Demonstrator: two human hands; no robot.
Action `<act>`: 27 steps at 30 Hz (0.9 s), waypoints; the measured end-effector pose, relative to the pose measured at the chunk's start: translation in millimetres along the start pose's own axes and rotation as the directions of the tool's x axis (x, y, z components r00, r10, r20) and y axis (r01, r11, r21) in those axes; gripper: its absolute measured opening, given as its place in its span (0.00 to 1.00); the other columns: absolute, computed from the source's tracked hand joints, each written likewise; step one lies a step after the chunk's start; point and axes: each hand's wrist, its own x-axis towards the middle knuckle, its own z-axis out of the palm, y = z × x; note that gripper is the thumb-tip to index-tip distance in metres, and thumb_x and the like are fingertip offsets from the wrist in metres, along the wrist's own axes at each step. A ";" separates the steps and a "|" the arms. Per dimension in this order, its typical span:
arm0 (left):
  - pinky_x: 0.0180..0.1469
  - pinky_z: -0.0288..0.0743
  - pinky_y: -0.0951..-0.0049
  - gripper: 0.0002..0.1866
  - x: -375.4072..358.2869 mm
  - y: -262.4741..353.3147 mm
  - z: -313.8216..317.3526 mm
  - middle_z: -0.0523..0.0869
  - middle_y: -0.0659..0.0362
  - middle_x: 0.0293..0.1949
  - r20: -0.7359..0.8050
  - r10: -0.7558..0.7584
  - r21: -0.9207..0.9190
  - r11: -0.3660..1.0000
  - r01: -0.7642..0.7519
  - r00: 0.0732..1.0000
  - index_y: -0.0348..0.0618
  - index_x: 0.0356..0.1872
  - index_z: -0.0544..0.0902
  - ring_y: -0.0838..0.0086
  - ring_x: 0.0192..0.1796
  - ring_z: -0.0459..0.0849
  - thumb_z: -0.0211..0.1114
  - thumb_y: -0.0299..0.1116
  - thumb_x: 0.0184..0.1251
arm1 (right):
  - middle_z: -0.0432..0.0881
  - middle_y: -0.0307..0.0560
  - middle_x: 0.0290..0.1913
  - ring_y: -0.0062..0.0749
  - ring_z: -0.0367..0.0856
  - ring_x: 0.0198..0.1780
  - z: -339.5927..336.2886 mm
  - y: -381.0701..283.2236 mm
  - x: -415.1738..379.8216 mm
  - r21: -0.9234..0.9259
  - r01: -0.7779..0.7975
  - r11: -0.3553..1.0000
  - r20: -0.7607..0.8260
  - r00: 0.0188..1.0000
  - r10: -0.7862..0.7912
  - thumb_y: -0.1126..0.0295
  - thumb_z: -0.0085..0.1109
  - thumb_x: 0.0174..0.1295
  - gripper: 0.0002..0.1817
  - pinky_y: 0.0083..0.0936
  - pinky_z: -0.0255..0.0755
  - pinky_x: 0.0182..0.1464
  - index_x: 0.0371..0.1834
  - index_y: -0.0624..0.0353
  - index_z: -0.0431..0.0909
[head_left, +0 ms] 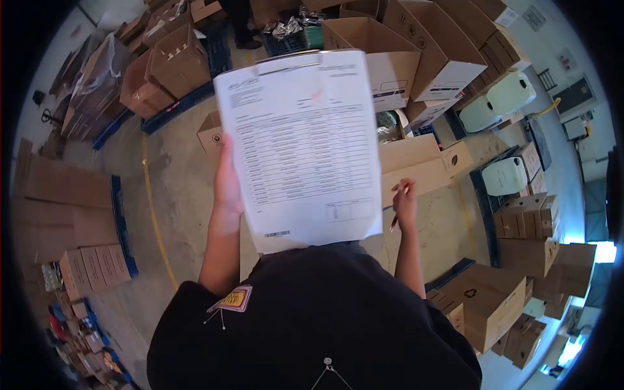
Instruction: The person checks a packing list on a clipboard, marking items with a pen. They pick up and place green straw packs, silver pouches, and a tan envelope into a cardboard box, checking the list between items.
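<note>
A clipboard point(300, 57) with printed paper sheets point(302, 156) is held up before my chest, and the top sheet shows a table of lines and a barcode. My left hand point(227, 179) grips the clipboard by its left edge, the fingers hidden behind it. To the right of the papers, my right hand point(405, 201) is closed around a pen point(394, 223), which points downward. The right hand is apart from the sheets.
Open cardboard boxes point(370, 42) stand ahead, and a flat cardboard piece point(416, 162) lies beyond my right hand. White plastic jugs point(504, 177) sit on pallets at right. Stacked boxes point(94, 270) are at left. A yellow line point(153, 221) crosses the floor. Another person's legs point(240, 23) show at the top.
</note>
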 end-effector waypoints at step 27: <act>0.58 0.62 0.72 0.31 -19.9 -106.3 168.0 0.67 0.52 0.57 0.088 0.099 0.161 0.981 -0.112 0.991 0.35 0.60 0.58 0.69 0.58 0.68 0.33 0.53 0.68 | 0.71 0.47 0.40 0.27 0.69 0.38 -92.6 -179.4 -6.0 0.452 0.540 0.710 0.226 0.700 -0.677 0.80 0.55 0.51 0.10 0.36 0.60 0.57 0.35 0.60 0.66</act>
